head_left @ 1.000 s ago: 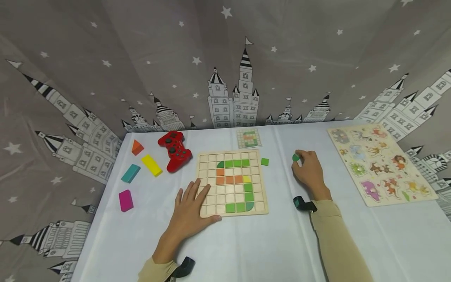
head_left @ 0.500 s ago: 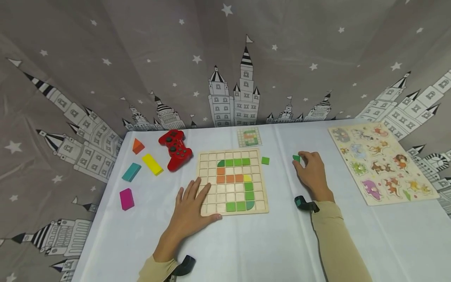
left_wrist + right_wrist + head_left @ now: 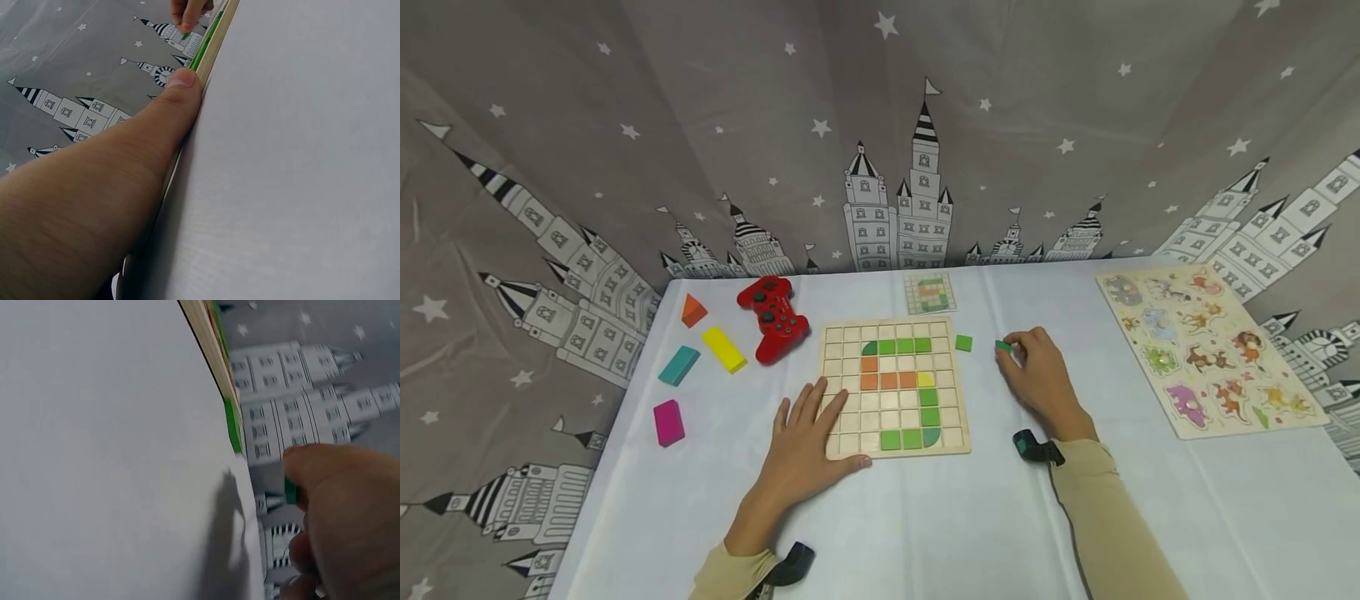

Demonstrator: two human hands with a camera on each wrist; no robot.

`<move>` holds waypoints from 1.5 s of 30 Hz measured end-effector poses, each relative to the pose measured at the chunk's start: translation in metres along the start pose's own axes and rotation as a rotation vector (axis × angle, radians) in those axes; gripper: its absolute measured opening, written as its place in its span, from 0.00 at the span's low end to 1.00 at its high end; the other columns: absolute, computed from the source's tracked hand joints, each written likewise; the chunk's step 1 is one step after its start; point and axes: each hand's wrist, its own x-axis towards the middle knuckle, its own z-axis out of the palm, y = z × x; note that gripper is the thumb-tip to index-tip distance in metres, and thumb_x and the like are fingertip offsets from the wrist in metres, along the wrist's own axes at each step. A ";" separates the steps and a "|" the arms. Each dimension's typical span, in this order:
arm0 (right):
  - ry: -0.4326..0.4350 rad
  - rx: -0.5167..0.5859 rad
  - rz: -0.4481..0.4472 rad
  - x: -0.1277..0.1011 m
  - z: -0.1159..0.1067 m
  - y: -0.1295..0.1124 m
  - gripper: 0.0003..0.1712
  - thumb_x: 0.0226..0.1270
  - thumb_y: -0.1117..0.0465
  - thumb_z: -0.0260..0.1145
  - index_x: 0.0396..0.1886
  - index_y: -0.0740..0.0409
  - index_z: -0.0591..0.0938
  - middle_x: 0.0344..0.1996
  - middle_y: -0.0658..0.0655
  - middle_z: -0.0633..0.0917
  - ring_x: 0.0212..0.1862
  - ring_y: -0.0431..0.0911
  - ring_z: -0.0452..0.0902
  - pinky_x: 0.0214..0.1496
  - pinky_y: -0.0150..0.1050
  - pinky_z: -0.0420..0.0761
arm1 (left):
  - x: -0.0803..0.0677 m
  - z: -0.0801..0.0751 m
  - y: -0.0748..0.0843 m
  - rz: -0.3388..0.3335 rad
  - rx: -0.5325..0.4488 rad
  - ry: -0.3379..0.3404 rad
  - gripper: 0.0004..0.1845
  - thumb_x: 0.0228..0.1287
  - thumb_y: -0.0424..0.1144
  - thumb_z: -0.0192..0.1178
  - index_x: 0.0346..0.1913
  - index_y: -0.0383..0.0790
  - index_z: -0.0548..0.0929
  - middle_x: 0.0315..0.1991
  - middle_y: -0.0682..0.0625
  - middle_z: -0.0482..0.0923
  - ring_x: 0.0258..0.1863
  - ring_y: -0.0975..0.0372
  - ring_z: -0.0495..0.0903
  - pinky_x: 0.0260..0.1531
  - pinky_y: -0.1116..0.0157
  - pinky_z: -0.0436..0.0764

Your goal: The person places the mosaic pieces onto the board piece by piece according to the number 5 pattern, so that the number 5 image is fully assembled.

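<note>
A wooden grid board (image 3: 951, 417) lies on the white cloth, with green, orange and yellow tiles set in some of its squares. My left hand (image 3: 805, 446) rests on its near left corner, fingers spread; the left wrist view shows the thumb (image 3: 181, 81) along the board's edge. To the right of the board, my right hand (image 3: 1041, 375) pinches a small dark green tile (image 3: 1003, 346) between thumb and fingertips. The right wrist view shows this tile partly hidden by the thumb. A loose green square tile (image 3: 964, 343) lies just beside the board's right edge.
Behind the board lies a small pattern card (image 3: 930, 292). A red game controller (image 3: 773, 321) and yellow (image 3: 724, 351), teal (image 3: 679, 366), magenta (image 3: 668, 423) and orange (image 3: 693, 311) blocks are at the left. An animal puzzle board (image 3: 1210, 350) lies at the right.
My right hand has moved left toward the board with the dark green tile, which has turned in the fingertips. My left hand stays in place on the board.
</note>
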 end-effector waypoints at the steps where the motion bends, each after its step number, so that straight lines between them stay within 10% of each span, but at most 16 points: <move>1: -0.013 0.003 -0.015 -0.002 0.001 -0.007 0.17 0.73 0.55 0.65 0.52 0.63 0.83 0.39 0.59 0.76 0.38 0.50 0.70 0.40 0.42 0.71 | 0.000 0.000 0.000 -0.001 0.002 -0.002 0.56 0.49 0.74 0.66 0.79 0.50 0.64 0.83 0.42 0.50 0.82 0.44 0.48 0.77 0.36 0.46; 20: -0.323 -0.113 -0.580 -0.064 0.049 -0.151 0.15 0.73 0.51 0.67 0.48 0.56 0.86 0.37 0.49 0.77 0.36 0.38 0.70 0.41 0.31 0.79 | 0.000 0.001 -0.003 0.020 0.005 0.020 0.57 0.49 0.76 0.65 0.79 0.51 0.64 0.83 0.42 0.49 0.82 0.44 0.48 0.77 0.36 0.47; 45: -0.394 -0.146 -0.553 -0.071 0.055 -0.148 0.15 0.69 0.47 0.70 0.45 0.52 0.87 0.37 0.47 0.79 0.38 0.39 0.74 0.43 0.31 0.80 | 0.001 0.000 -0.002 0.026 0.010 0.025 0.57 0.48 0.76 0.66 0.79 0.50 0.65 0.83 0.41 0.50 0.82 0.43 0.49 0.76 0.35 0.47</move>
